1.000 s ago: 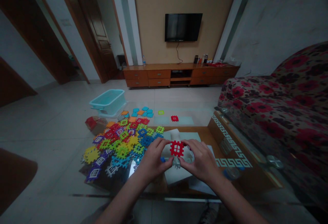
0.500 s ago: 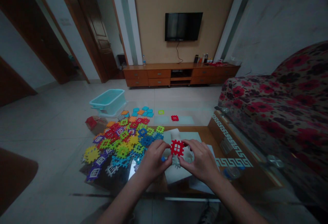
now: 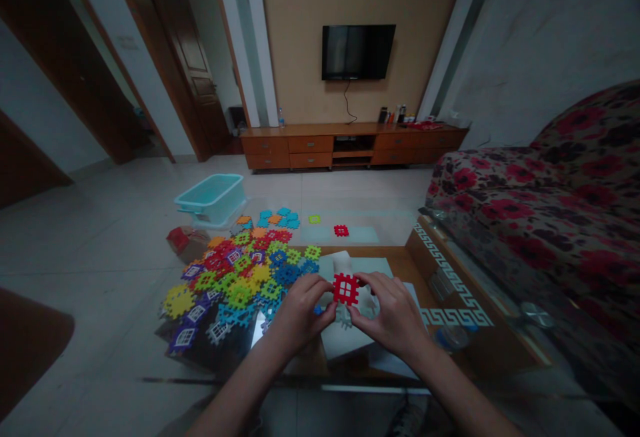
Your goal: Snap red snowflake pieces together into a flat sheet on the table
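Note:
A red square interlocking tile (image 3: 345, 288) stands upright between my two hands over a glass table (image 3: 450, 317). My left hand (image 3: 300, 314) pinches its left edge and my right hand (image 3: 393, 314) pinches its right edge. A bit of blue piece shows by my left thumb, and a pale piece sits just under the red tile. Left of my hands lies a heap of coloured tiles (image 3: 235, 277) in red, green, yellow, blue and purple. White paper (image 3: 350, 344) lies beneath my hands.
A teal plastic bin (image 3: 213, 198) stands beyond the heap, with blue tiles (image 3: 280, 218), a green tile (image 3: 314, 219) and a red tile (image 3: 341, 230) farther back. A floral sofa (image 3: 550, 210) fills the right side. A wooden TV cabinet (image 3: 350, 145) lines the far wall.
Both hands with the red tile have shifted very slightly upward and stayed together; nothing else has moved.

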The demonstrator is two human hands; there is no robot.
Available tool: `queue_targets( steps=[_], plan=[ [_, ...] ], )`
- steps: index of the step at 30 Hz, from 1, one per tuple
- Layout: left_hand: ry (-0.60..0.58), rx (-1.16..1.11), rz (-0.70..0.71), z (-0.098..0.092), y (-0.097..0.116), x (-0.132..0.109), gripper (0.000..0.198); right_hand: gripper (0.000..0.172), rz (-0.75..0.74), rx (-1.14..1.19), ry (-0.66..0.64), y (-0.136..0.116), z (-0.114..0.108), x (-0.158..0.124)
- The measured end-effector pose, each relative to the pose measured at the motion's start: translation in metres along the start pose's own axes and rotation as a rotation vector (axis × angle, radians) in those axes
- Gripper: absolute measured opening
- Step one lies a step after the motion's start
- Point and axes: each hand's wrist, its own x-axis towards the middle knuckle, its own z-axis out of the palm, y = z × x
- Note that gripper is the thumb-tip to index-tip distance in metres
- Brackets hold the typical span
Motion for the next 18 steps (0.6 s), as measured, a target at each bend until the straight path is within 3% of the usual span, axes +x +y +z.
queue_targets(
  steps=[7,12,18],
  plan=[
    [0.062,-0.048,-0.031,-0.0010,-0.0008,0.0022,0.018,0.056,-0.004,0.040,0.050,0.0006,-0.0001,0.0001],
    [0.132,-0.043,-0.083,-0.0031,0.0009,0.0041,0.016,0.022,-0.013,0.084,0.119,-0.0024,0.0022,-0.0002],
    [0.126,-0.052,-0.074,-0.0028,0.0048,0.0053,0.018,0.016,-0.090,0.098,0.134,-0.0034,0.0052,-0.0013]
  ],
)
